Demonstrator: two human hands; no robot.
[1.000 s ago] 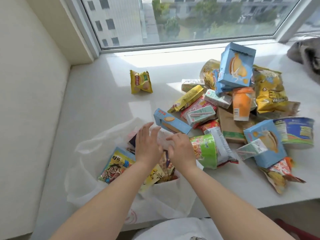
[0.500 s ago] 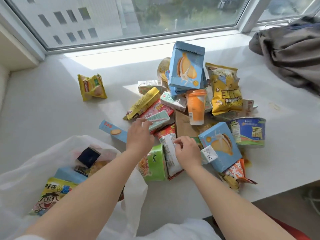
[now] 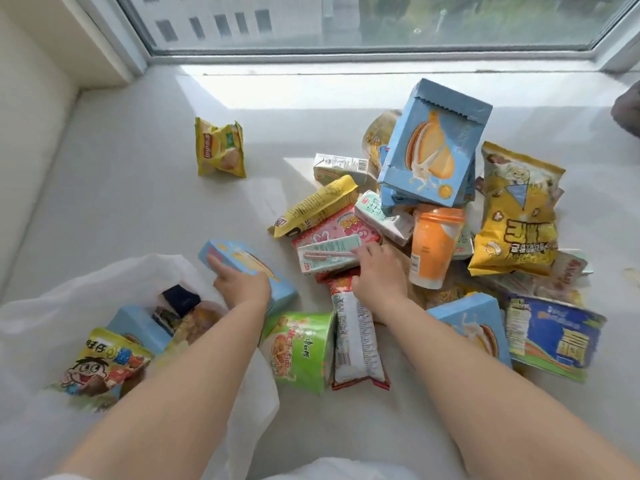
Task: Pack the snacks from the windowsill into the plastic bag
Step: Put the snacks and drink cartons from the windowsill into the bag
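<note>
A heap of snacks lies on the white windowsill (image 3: 138,202). The translucent plastic bag (image 3: 41,306) sits open at the lower left with several packets inside. My left hand (image 3: 242,285) grips a long blue biscuit box (image 3: 242,261) just beside the bag's mouth. My right hand (image 3: 377,278) rests its fingers on a mint-green drink carton (image 3: 329,254) that lies on a pink packet (image 3: 332,226). A green noodle cup (image 3: 298,348) and a white-and-red packet (image 3: 356,337) lie between my forearms.
A tall blue cake box (image 3: 433,147) tops the heap, with an orange cup (image 3: 433,247), a yellow popcorn bag (image 3: 516,213), a blue noodle bowl (image 3: 554,334) and another blue box (image 3: 474,327). A yellow chip bag (image 3: 220,147) stands apart. Window frame behind; wall at left.
My left hand moved left from the green carton and took hold of the blue biscuit box. My right hand moved up onto the mint-green carton. The camera swung back to the left.
</note>
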